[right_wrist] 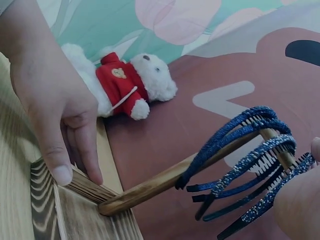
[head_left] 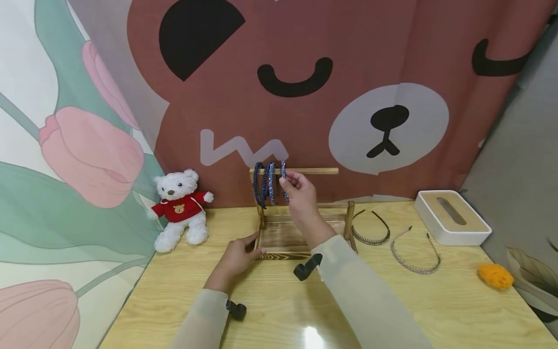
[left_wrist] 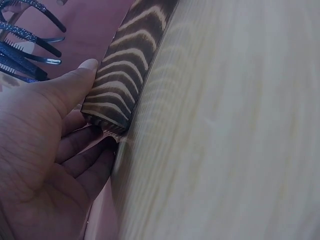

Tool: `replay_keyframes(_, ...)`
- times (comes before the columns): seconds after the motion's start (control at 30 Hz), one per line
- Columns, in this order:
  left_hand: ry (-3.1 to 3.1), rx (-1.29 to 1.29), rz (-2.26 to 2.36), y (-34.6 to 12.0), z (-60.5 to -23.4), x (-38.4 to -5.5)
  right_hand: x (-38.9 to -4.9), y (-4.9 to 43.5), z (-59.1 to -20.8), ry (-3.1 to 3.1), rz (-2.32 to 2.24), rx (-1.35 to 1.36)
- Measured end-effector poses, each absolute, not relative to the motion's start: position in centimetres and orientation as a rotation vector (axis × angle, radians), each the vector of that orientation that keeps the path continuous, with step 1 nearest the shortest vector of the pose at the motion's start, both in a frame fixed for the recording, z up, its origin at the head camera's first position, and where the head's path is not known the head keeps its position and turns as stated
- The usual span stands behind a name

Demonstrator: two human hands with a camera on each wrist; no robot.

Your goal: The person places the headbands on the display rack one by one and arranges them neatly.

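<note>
A wooden rack [head_left: 283, 235] with a raised rod [head_left: 320, 171] stands on the table. My left hand [head_left: 235, 257] holds the near left corner of its tray-like base, thumb on the dark-grained front board [left_wrist: 122, 70] in the left wrist view. At the rod, my right hand [head_left: 302, 198] pinches a glittery blue headband [right_wrist: 255, 202] that hangs around the rod. Several other blue headbands [head_left: 264, 184] hang to its left, toward the rod's post end. The right wrist view shows only part of the right hand, at its edge.
Two thin toothed headbands lie right of the rack, a dark one [head_left: 370, 241] and a paler one [head_left: 414, 269]. Beyond them are a white tissue box [head_left: 464, 237] and an orange fluffy thing [head_left: 495, 276]. A white teddy bear [head_left: 180, 213] sits left; a printed curtain hangs behind.
</note>
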State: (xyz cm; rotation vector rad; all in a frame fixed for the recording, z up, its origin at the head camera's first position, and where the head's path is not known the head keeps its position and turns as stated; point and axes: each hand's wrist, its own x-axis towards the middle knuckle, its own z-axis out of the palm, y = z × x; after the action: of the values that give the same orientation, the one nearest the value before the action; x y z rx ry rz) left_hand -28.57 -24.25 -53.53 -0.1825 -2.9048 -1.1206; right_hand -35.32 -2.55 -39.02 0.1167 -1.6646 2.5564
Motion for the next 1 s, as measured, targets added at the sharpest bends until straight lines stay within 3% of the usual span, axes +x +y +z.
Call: replay_keyframes(1.0, -2.893, -0.163, -1.143, -24.1, -53.1, -28.4, -35.6, -4.1, -38.8, -1.782, 2.505, 0.029)
